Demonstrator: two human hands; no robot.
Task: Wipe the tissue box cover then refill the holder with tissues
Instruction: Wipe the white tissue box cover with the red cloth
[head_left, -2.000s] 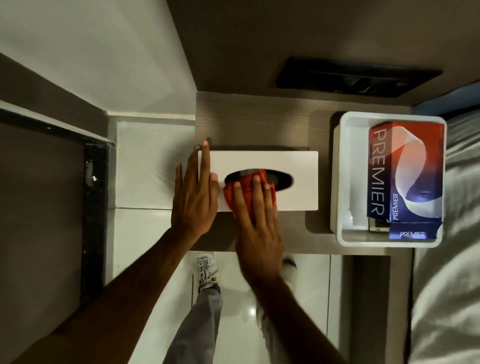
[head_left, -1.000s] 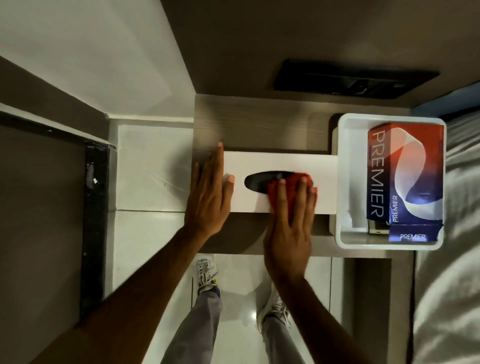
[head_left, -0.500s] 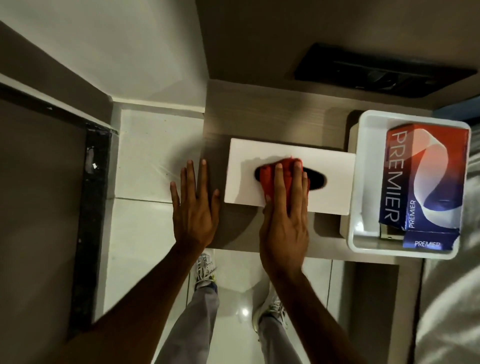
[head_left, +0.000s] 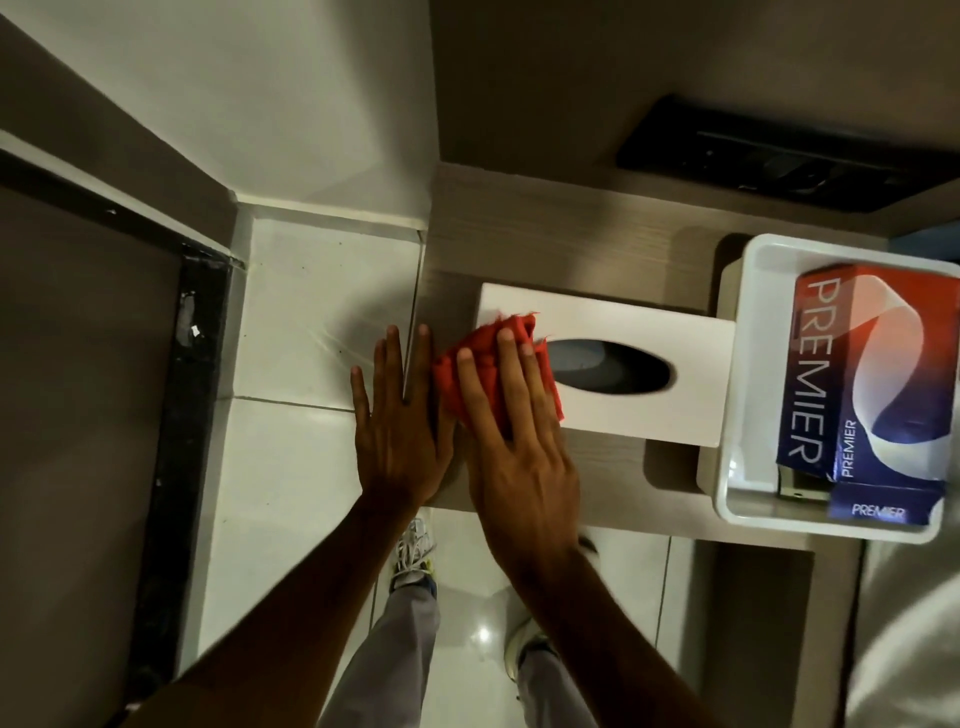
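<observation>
A white tissue box cover (head_left: 654, 358) with a dark oval slot lies flat on a small wooden shelf (head_left: 524, 244). My right hand (head_left: 514, 415) presses a red cloth (head_left: 483, 358) flat on the cover's left end, fingers spread over it. My left hand (head_left: 400, 415) rests flat with fingers apart at the shelf's left edge, just left of the cover and not touching it. To the right, a white holder tray (head_left: 753, 374) contains a red and blue PREMIER tissue box (head_left: 872, 379).
The shelf juts from a wall corner above a white tiled floor (head_left: 291, 322). A dark panel (head_left: 779, 161) is set in the wall behind. White bedding (head_left: 909, 623) lies at the right. My legs and shoes show below the shelf.
My right hand has slid the red cloth from the slot area to the cover's left end. My left hand has stayed off the cover at the shelf's left edge.
</observation>
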